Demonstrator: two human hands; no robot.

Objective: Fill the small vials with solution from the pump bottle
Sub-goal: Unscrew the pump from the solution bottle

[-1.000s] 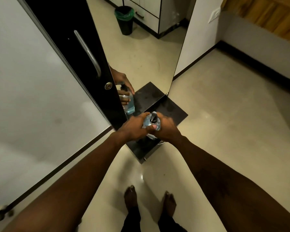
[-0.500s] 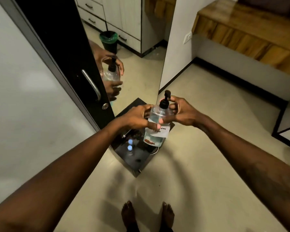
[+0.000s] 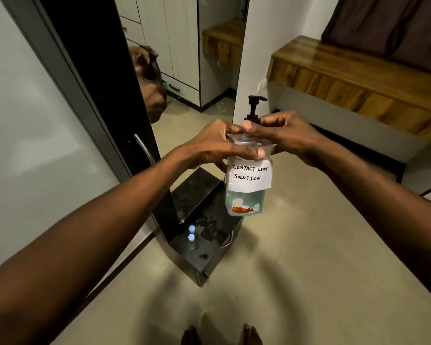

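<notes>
I hold a clear pump bottle [image 3: 246, 185] upright in the air, high above a small black stand. It has a black pump head, clear liquid in its lower part and a white handwritten label reading "CONTACT LENS SOLUTION". My left hand [image 3: 217, 145] wraps the bottle's shoulder from the left. My right hand [image 3: 284, 133] grips the neck just below the pump from the right. A small vial [image 3: 191, 239] with a pale blue cap stands on the black stand [image 3: 209, 255] by the mirror; its reflection shows just behind it.
A tall mirror [image 3: 184, 70] in a dark frame stands behind the stand, beside a black door with a metal handle [image 3: 144, 150]. A wooden bench [image 3: 358, 78] runs along the right wall. My bare feet [image 3: 222, 334] are on the beige floor.
Both hands have lifted the pump bottle off the black stand and raised it toward the camera. The label has turned to face me. The view has tilted upward.
</notes>
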